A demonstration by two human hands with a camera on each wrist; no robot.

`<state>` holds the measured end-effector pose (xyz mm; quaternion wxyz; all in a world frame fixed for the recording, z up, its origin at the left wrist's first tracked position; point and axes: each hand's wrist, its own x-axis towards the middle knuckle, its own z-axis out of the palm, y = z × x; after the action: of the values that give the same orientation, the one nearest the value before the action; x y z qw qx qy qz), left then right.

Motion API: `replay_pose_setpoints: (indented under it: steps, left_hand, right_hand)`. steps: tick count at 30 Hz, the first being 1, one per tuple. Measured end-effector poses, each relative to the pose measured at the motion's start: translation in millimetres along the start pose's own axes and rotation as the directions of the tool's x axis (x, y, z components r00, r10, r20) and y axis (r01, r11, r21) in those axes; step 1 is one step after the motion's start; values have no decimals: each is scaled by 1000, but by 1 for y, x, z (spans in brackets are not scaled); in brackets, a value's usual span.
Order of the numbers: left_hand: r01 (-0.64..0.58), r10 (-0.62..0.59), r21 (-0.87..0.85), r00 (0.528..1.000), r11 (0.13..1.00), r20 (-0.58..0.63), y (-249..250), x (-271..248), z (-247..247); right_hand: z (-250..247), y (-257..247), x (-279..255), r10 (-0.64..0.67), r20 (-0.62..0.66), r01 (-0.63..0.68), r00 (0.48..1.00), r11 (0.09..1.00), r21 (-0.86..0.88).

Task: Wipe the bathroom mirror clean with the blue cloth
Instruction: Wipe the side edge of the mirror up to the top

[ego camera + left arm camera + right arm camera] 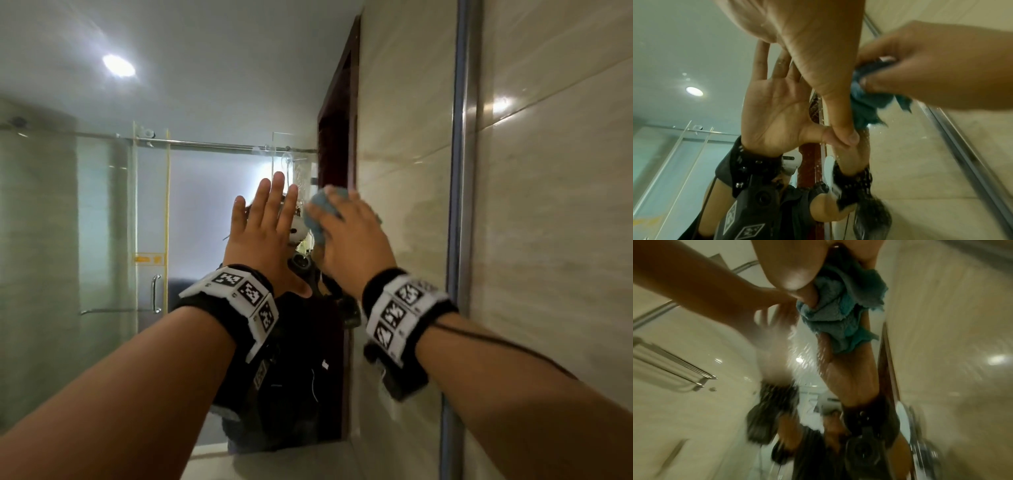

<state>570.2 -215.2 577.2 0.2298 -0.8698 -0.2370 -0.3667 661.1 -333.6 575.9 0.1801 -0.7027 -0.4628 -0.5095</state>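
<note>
Two hands work high on a bathroom mirror [191, 102] whose steel frame edge [462, 171] runs vertically just right of them, beige tiled wall [555, 205] beyond; broad open glass spreads to the left and above, reflecting a glass shower door [150, 222] and a ceiling light [119, 65]. The left hand [262, 233] lies flat, its fingers [275, 195] straight and spread, the thumb tip meeting its own reflection on the glass in the left wrist view. The right hand [352, 236] clenches a bunched blue cloth [322, 210] against the mirror; the cloth bulges from between the curled fingers [890, 84], just right of the left hand and near the frame.
</note>
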Motion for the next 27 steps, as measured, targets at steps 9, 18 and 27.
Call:
replay_pose_setpoints:
  steps: [9,18,27]
  left_hand:
    - [37,-39,-76,999,996,-29,-3,-15,6]
    - [62,-66,-129,997,990,-31,-10,-14,13]
    - [43,-48,-98,998,994,-41,0,-25,10]
  right_hand:
    - [-8,18,58,70,-113,-48,991,981,187]
    - [4,-12,65,-27,-157,41,987,995,88]
    - [46,-24,-53,-74,67,67,995,992,104]
